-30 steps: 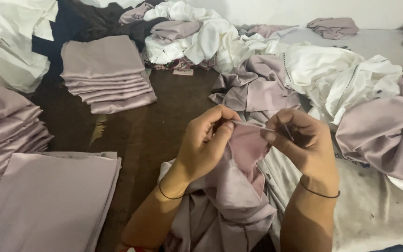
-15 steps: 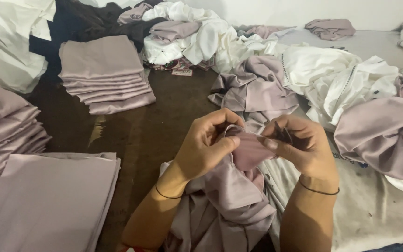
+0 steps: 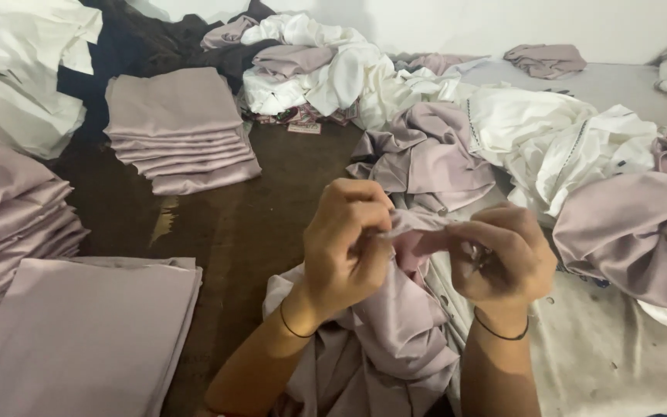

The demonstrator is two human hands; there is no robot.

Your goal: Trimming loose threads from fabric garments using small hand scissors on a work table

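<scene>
My left hand (image 3: 347, 243) and my right hand (image 3: 501, 255) are held close together in front of me, both pinching the same piece of mauve satin cloth (image 3: 395, 332). The cloth bunches between my fingers and hangs down over my lap. Each wrist carries a thin dark band. Something small glints inside my right fingers; I cannot tell what it is.
A folded mauve stack (image 3: 179, 127) lies at the far left centre, another (image 3: 9, 216) at the left edge, and a flat folded piece (image 3: 79, 332) at the near left. Loose white and mauve cloth (image 3: 550, 147) is heaped at the right and back. Dark brown floor (image 3: 264, 208) shows between.
My hands have dropped slightly and drawn closer together, gathering the cloth edge tighter between the fingers. The piles around have not moved.
</scene>
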